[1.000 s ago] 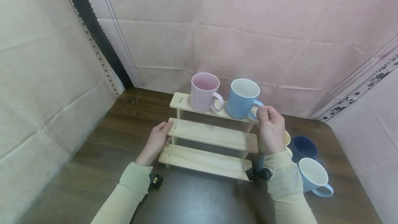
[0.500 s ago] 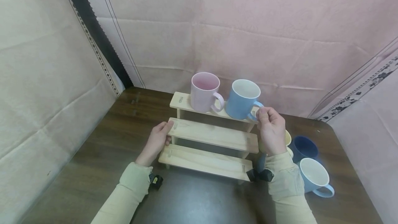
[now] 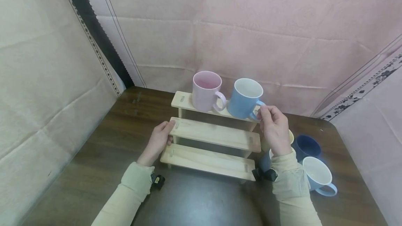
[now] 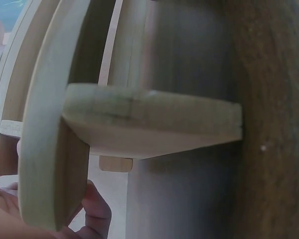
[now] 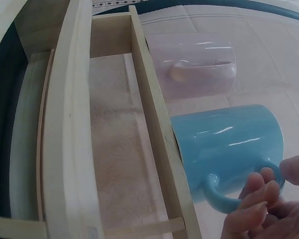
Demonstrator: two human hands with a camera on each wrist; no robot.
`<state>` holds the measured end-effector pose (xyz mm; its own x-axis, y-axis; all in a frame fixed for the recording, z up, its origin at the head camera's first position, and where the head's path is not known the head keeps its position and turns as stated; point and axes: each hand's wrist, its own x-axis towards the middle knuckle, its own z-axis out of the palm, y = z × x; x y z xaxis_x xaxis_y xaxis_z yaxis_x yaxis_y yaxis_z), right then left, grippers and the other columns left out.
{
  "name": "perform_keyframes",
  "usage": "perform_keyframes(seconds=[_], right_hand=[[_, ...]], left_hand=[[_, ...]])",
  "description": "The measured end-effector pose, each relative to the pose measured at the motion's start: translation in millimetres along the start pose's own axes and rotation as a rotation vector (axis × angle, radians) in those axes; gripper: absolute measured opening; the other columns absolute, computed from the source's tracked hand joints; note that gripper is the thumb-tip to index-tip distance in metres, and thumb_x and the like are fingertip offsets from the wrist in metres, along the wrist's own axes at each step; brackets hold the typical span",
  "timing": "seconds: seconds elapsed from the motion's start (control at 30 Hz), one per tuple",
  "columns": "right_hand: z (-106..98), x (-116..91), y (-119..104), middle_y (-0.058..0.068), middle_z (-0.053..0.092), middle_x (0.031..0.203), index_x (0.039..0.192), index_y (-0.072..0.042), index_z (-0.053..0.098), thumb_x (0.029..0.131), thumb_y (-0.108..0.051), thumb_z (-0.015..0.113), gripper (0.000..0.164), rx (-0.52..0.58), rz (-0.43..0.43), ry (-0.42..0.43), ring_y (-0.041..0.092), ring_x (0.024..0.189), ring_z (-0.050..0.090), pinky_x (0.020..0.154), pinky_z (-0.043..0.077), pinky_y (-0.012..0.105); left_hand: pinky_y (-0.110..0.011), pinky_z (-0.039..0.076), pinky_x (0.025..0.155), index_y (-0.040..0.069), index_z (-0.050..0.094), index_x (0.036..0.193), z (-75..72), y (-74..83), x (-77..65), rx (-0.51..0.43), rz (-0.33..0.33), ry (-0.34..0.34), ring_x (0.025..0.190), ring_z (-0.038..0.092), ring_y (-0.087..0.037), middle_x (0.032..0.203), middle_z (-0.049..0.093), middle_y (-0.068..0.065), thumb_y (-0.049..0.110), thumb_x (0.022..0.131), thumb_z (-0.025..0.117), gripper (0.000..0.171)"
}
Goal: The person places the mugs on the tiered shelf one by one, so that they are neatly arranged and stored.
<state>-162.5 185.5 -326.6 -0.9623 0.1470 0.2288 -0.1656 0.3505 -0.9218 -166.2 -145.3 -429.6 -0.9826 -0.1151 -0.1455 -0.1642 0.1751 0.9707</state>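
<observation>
R hand is pinching blue mug by handle & L hand is gripping rack, ideally bracing it w/o mug tilting or bumping pink mug.

Pale cream sleeves end beside small black wrist cameras.

2 mugs on rack's top tier; other mugs right, on table.

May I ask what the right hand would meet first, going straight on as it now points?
The right hand holds the handle of the upper light blue mug, so straight on, that mug's body probably comes first, though depth is unclear.
</observation>
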Motion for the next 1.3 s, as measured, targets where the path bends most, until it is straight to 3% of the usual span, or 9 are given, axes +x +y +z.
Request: perform_keyframes(seconds=[0.23,0.4,0.6,0.7,0.9,1.1,1.3], right_hand=[[-2.9,-2.4,-4.3,0.014,0.062,0.102,0.118,-0.002,0.058,0.102,-0.046,0.044,0.049,-0.117,0.024,-0.011,0.025,0.071,0.053,0.065,0.045,0.030],[-11.4,-15.5,-6.8,0.015,0.055,0.125,0.140,-0.008,0.041,0.101,-0.050,0.041,0.058,-0.284,0.032,-0.047,0.030,0.090,0.062,0.080,0.048,0.045],[-30.7,-37.9,-6.0,0.014,0.051,0.127,0.142,-0.009,0.040,0.101,-0.048,0.043,0.057,-0.407,0.007,-0.095,0.031,0.097,0.059,0.076,0.045,0.042],[-42.0,-52.8,-2.0,0.013,0.053,0.122,0.137,-0.009,0.048,0.101,-0.042,0.047,0.048,-0.434,0.001,-0.036,0.027,0.101,0.055,0.077,0.042,0.039],[-68.7,-83.9,15.4,0.003,0.060,0.101,0.120,-0.009,0.062,0.097,-0.023,0.061,0.027,-0.473,-0.024,0.191,0.003,0.084,0.053,0.069,0.039,0.017],[-98.0,-108.0,46.1,0.000,0.061,0.102,0.121,-0.013,0.063,0.097,-0.033,0.060,0.032,-0.533,0.199,0.271,-0.012,0.076,0.048,0.067,0.039,0.013],[-114.5,-130.1,80.9,0.017,0.064,0.110,0.123,-0.008,0.060,0.097,-0.039,0.056,0.041,-0.574,0.417,0.319,-0.015,0.074,0.038,0.073,0.035,0.030]], left_hand=[[-0.027,0.038,0.055,0.007,0.053,0.087,-0.4,-0.6,0.5,0.006,0.002,0.003,0.057,0.046,-0.018,0.066,0.048,-0.004,0.050,0.100,0.046,0.046],[-0.028,0.039,0.055,0.006,0.052,0.085,-0.6,-1.5,0.4,0.002,0.007,0.004,0.056,0.046,-0.018,0.064,0.048,-0.004,0.049,0.100,0.047,0.046],[-0.028,0.038,0.054,0.006,0.052,0.085,-0.9,-0.6,-0.1,-0.001,0.000,0.005,0.056,0.046,-0.018,0.065,0.048,-0.003,0.049,0.100,0.047,0.046],[-0.028,0.037,0.054,0.006,0.051,0.085,-0.7,-0.1,-0.2,-0.003,-0.007,0.003,0.057,0.046,-0.018,0.066,0.048,-0.003,0.049,0.100,0.047,0.046],[-0.027,0.038,0.055,0.006,0.052,0.085,0.0,0.3,-0.4,-0.006,0.001,0.004,0.057,0.046,-0.018,0.065,0.048,-0.003,0.048,0.100,0.047,0.045],[-0.028,0.039,0.055,0.005,0.052,0.085,-1.7,0.2,-1.0,-0.011,0.017,0.004,0.056,0.046,-0.018,0.065,0.047,-0.004,0.047,0.101,0.047,0.045],[-0.028,0.039,0.056,0.006,0.052,0.086,-1.2,-0.8,-0.4,-0.001,0.005,-0.005,0.057,0.046,-0.017,0.066,0.048,-0.004,0.049,0.101,0.046,0.046]])
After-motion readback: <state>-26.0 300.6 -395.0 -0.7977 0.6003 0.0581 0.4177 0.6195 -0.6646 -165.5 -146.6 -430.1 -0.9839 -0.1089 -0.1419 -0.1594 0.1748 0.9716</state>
